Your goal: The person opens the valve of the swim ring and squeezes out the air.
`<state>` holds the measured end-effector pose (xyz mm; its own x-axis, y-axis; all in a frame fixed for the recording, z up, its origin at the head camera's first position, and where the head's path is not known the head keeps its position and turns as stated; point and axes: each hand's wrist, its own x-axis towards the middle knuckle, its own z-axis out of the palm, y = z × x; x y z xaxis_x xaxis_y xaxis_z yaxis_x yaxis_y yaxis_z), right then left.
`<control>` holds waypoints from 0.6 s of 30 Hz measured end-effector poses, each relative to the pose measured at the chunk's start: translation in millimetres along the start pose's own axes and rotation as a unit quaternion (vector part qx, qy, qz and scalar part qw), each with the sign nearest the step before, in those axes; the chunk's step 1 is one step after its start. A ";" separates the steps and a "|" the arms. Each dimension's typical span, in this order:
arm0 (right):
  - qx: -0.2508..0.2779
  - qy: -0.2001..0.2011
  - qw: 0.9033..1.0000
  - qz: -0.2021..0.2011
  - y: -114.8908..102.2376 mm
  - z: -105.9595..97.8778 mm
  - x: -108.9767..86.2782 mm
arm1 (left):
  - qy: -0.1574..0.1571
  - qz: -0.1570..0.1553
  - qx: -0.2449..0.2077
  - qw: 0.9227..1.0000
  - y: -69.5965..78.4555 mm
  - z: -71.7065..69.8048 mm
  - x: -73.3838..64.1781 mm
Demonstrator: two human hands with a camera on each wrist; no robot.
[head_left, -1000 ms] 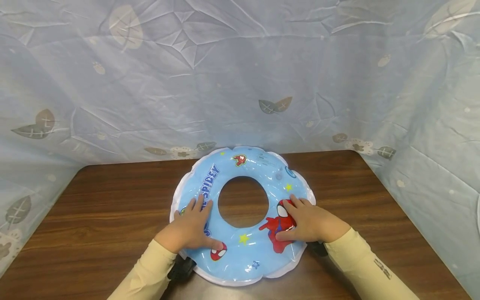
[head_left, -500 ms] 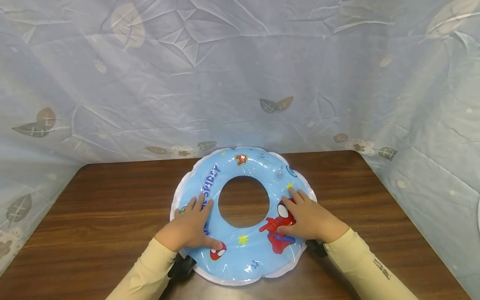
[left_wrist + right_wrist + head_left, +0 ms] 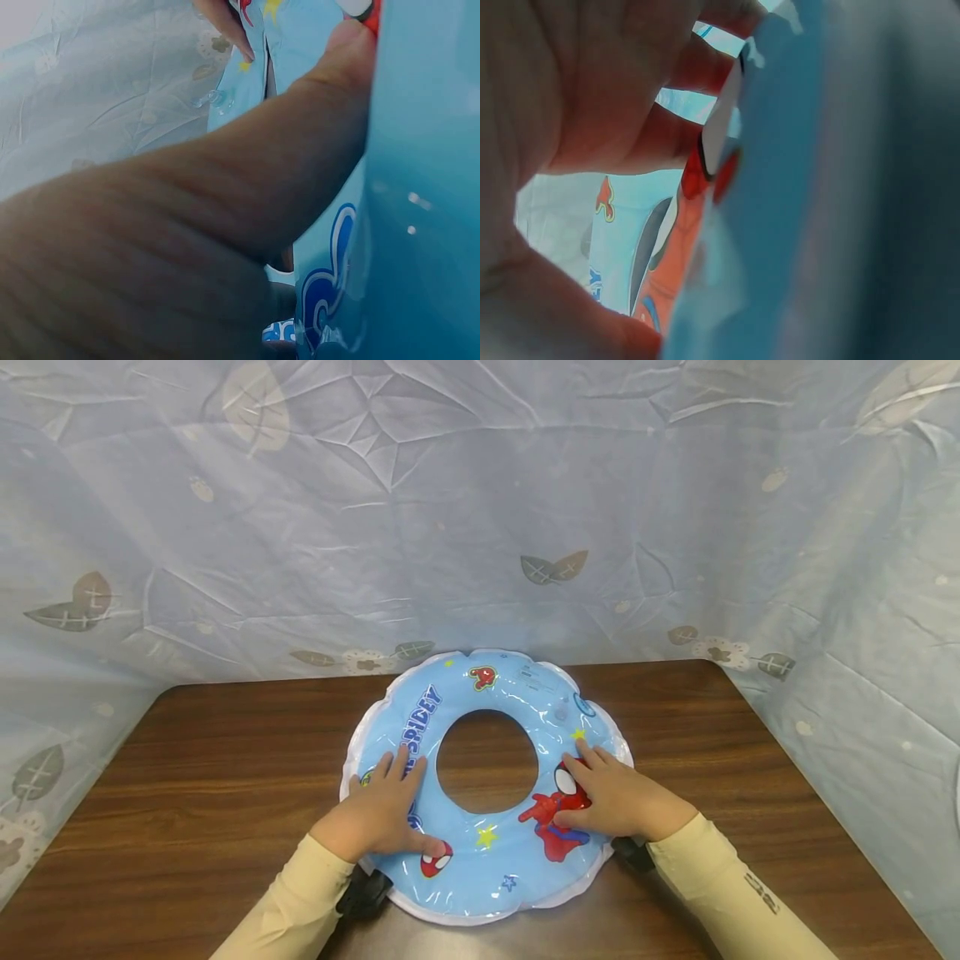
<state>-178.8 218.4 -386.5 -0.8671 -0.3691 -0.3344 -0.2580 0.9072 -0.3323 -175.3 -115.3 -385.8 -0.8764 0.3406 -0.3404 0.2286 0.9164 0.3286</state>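
Note:
A light blue inflatable swim ring [image 3: 480,868] with a white edge lies on the brown wooden table [image 3: 247,760], printed with red cartoon figures, yellow stars and lettering. On its left side rests my left hand [image 3: 382,810], fingers spread, the thumb by a small red mask print. My right hand [image 3: 618,797] lies on the right side, partly covering a red figure. In the left wrist view the thumb [image 3: 300,120] reaches onto the ring's surface [image 3: 427,150]. The right wrist view shows fingertips touching the blue ring [image 3: 757,195], with a gap under the palm.
A pale grey-blue curtain [image 3: 465,527] with leaf prints hangs behind the table and along both sides. Black wrist devices [image 3: 363,893] sit under both wrists. Through the ring's hole the wooden tabletop shows.
The right hand shifts slightly up and outward on the ring, uncovering more of the red figure. The left hand stays in place. The ring's near edge rises slightly in view.

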 end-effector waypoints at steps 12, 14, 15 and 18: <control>-0.021 -0.004 1.000 0.016 -6.9 -0.3 -4.5 | -0.004 0.006 0.001 1.000 -6.4 -1.2 4.4; -0.027 -0.006 0.999 0.017 -8.0 -0.6 -4.8 | 0.004 0.012 0.005 1.000 -8.8 -1.8 6.0; -0.029 -0.008 0.999 0.018 -8.8 -0.8 -5.4 | 0.009 0.015 0.007 1.000 -9.8 -2.2 6.5; -0.033 -0.015 0.999 0.022 -11.3 -1.3 -7.0 | 0.034 0.016 0.019 0.999 -12.9 -2.8 6.9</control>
<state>-170.3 211.0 -379.3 -0.8658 -0.3332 -0.3734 -0.2483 0.9338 -0.2576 -185.5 -125.3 -389.9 -0.8948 0.3557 -0.2699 0.2713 0.9132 0.3041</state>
